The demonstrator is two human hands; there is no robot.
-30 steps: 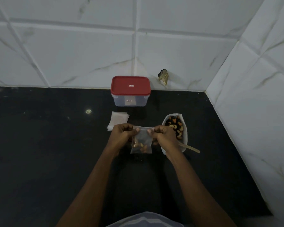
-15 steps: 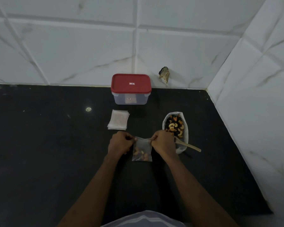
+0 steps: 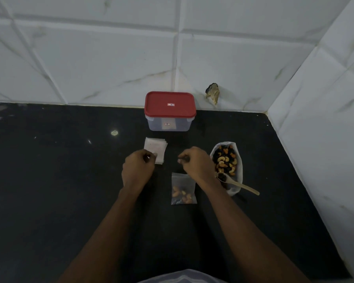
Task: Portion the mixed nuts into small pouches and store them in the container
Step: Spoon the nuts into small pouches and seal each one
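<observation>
While the filled pouch (image 3: 183,189) lies flat on the black table (image 3: 70,180), the left hand (image 3: 138,168) pinches the near corner of the stack of empty pouches (image 3: 156,147); the right hand (image 3: 195,163) hovers just beyond the filled pouch, fingers curled together, holding nothing; the bag of mixed nuts (image 3: 226,158) lies right; the red-lidded container (image 3: 170,105) stands closed behind.

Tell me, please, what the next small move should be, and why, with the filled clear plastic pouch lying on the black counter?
Probably lift one empty pouch off the white stack of flat pouches with the left hand, whose fingertips sit at its near corner. The filled clear plastic pouch lies free of both hands, and the white bag of mixed nuts looks well stocked, so another portion seems due.
</observation>
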